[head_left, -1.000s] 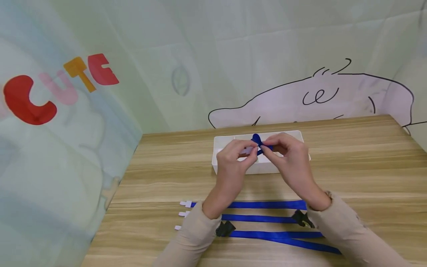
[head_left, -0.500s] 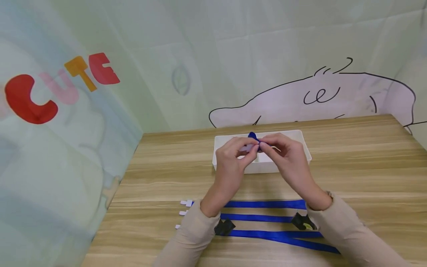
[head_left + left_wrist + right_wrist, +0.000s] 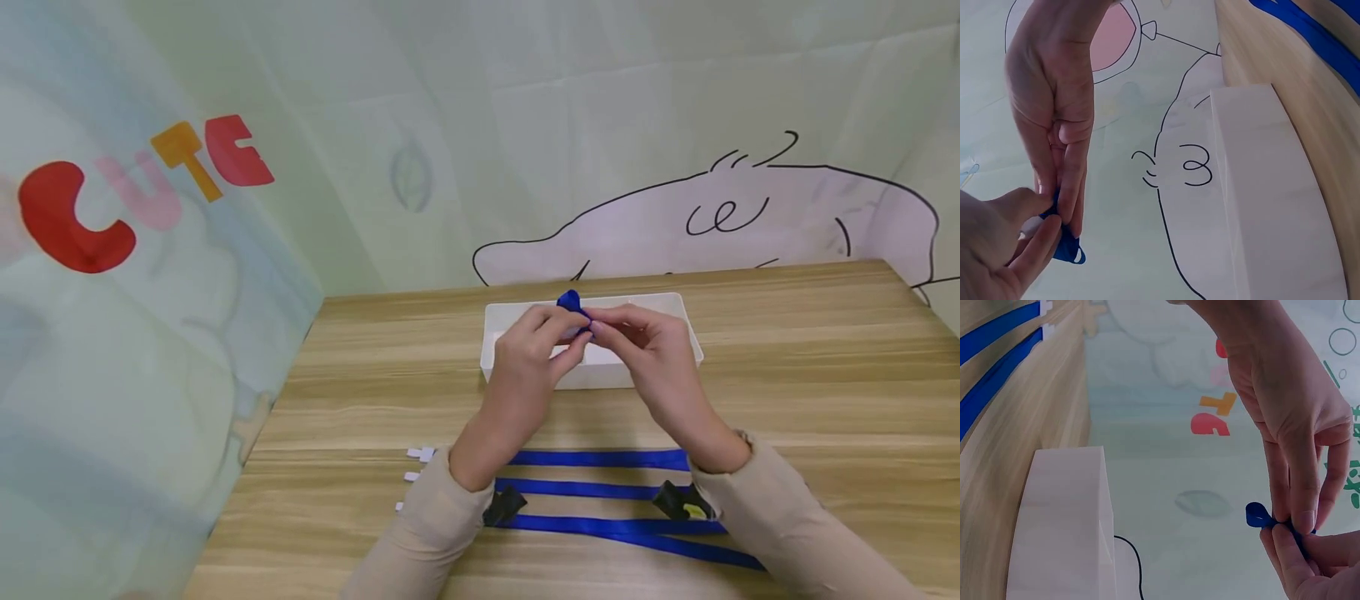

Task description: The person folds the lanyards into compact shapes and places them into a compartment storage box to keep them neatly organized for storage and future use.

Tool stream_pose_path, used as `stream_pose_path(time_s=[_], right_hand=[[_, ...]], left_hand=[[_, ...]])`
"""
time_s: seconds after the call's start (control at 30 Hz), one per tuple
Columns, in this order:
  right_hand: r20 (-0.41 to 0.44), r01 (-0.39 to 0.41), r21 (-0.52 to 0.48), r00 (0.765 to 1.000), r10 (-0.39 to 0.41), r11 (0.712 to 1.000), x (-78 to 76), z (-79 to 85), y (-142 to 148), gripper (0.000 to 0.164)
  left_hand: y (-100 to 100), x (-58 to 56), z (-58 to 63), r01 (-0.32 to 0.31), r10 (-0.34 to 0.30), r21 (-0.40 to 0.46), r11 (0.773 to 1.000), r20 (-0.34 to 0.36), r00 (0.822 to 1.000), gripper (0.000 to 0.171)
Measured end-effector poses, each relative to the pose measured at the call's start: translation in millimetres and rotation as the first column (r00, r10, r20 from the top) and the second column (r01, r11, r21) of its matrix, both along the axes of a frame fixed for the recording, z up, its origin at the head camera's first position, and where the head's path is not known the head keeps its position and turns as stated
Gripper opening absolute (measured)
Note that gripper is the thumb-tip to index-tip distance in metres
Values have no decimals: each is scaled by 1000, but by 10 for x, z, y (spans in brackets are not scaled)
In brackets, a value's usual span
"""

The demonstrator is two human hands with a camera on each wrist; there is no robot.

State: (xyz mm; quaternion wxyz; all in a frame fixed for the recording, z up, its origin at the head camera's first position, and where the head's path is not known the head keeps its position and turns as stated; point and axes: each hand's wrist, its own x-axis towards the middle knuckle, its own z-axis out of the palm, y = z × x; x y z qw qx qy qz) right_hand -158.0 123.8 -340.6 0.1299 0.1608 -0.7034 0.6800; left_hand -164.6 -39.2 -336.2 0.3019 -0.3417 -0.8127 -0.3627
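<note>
"Pinching what, are we?"
"A looped blue strap (image 3: 569, 299), above the white tray (image 3: 600, 378); our left hand (image 3: 525, 354) and right hand (image 3: 660, 354) both clamp it between fingers and thumb."
"And beyond that?"
"Nearer us than the tray, we see blue lanyards (image 3: 600, 459) lying across the surface (image 3: 360, 400)."

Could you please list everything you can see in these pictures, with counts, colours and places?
Table: one, wood-grain brown, below everything
Tray: one, white, far side of the table
Blue band: one, blue, raised off the table
Straps: at least three, blue, laid across the near side
Clips: three visible, white, at the straps' left ends
Backdrop: pieces uncertain, mostly pale green, behind and left
Letters: "CUTE", red, pink and orange, backdrop's left
Dark objects: two, black, beside the cuffs
Sleeves: two, beige, on the forearms
Left hand: one, pinching the band
Right hand: one, pinching the band
</note>
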Motion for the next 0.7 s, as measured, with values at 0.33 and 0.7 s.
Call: stream_pose_path(time_s=[0.33, 0.7], right_hand=[[113, -52, -77, 992, 60, 996, 30, 37, 27, 23], [196, -167, -68, 964, 178, 984, 60, 84, 129, 27]], left_hand=[[-12, 10, 5, -15, 14, -80, 997, -21, 1000, 31], [-35, 16, 29, 5, -7, -108, 994, -17, 1000, 17]])
